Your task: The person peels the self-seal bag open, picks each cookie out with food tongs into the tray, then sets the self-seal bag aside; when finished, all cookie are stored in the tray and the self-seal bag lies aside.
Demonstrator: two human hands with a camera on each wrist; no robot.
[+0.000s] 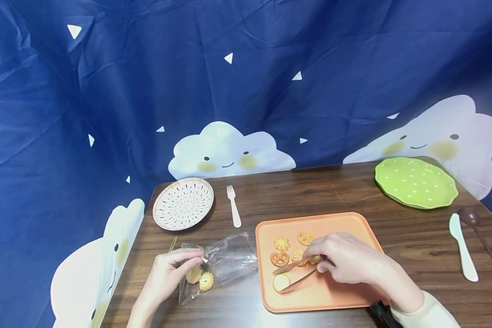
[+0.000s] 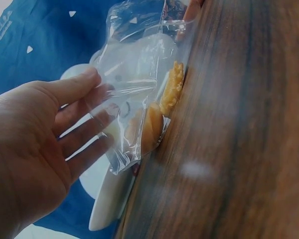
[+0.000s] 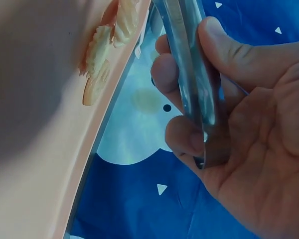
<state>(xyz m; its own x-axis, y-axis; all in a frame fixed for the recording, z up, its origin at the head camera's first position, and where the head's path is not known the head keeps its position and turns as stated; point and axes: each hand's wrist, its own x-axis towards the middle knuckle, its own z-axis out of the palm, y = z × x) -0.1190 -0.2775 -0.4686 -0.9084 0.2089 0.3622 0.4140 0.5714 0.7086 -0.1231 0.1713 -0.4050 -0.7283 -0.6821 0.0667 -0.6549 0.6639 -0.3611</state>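
My left hand (image 1: pixel 174 269) pinches the film of a clear plastic bag (image 1: pixel 231 257) between thumb and fingers. A few yellow cookies (image 1: pixel 206 281) lie inside the bag; the left wrist view shows them low in it, near the tabletop. My right hand (image 1: pixel 348 258) grips metal tongs (image 3: pixel 189 64) over an orange tray (image 1: pixel 332 298). The tongs' tips reach around a round pale cookie (image 1: pixel 281 283) near the tray's front left; whether they touch it I cannot tell. Behind it lie several more cookies, among them a pretzel-shaped one (image 1: pixel 279 259) and a flower-shaped one (image 1: pixel 282 243).
A patterned white plate (image 1: pixel 183 204) stands at the back left, with a white fork (image 1: pixel 233 207) to its right. At the right are a green dotted plate (image 1: pixel 416 183), a pale green knife (image 1: pixel 463 248) and a dark brown spoon (image 1: pixel 469 217). A blue cloth hangs behind the table.
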